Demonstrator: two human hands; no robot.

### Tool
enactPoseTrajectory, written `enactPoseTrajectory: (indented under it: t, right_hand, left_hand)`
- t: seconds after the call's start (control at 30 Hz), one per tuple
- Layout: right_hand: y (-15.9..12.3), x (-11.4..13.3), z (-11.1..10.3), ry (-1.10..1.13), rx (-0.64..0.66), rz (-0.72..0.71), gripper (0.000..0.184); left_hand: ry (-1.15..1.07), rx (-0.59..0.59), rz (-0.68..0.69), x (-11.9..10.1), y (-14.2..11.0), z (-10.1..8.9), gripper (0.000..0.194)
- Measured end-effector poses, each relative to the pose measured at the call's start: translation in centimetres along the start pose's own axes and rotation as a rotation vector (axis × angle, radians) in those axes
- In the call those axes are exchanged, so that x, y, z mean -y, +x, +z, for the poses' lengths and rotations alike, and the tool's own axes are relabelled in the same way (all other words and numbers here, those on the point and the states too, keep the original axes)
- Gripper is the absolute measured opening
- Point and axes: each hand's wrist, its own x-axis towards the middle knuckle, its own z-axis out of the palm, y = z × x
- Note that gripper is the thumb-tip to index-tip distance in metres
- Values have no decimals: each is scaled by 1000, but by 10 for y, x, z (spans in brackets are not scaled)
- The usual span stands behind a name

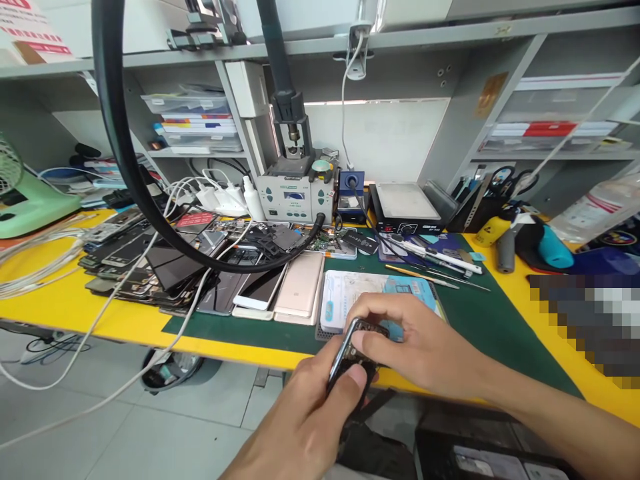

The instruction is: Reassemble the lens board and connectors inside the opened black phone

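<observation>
An opened smartphone with bare circuitry and a shiny metal edge is held above the table's front edge. My left hand wraps round its lower left side, thumb lying on the inner face. From the right, my right hand grips the upper end, its thumb pressed on the exposed board. Much of the phone is hidden by my fingers. Just behind it, a white and blue box lies on the green mat. Beside that box rest a gold phone and a white phone.
A thick black hose arches across the left foreground from the rework station. Stacked phone parts and white cables fill the left. Tweezers and a heating plate sit right of centre. A bin stands below.
</observation>
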Motion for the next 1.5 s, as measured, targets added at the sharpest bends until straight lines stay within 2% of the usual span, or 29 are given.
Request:
enactPoseTrajectory:
  t: [0.33,0.5,0.63,0.73,1.1,1.17,1.27,1.37,1.5]
  right_hand:
    - [0,1,-1,-41,22,-35,13]
    - [-2,1,-1,-62,20,-45,12]
    - [-2,0,0,-66,25,-32,9]
    - [-2,1,1,-64,21,-14,9]
    - [-1,3,2,-58,23,-7,10]
    - [-1,2,2,-62,23,-9,11]
    - [-1,2,2,-53,20,-3,13]
    - [-2,3,2,-51,13,25,13]
    - [-2,3,2,-83,0,27,20]
  left_hand:
    - [49,6,-19,-3,-2,1,57]
    - [82,-25,51,-2,0,2,50]
    - [78,74,176,-5,3,1,45]
    - [38,148,190,-6,5,1,43]
    - [62,158,192,-6,6,2,42]
    - [65,168,185,-6,6,0,42]
    - [20,245,131,-6,7,-3,42]
    - [-121,335,99,-6,8,-6,37]
    - [-351,389,-31,-5,9,-7,31]
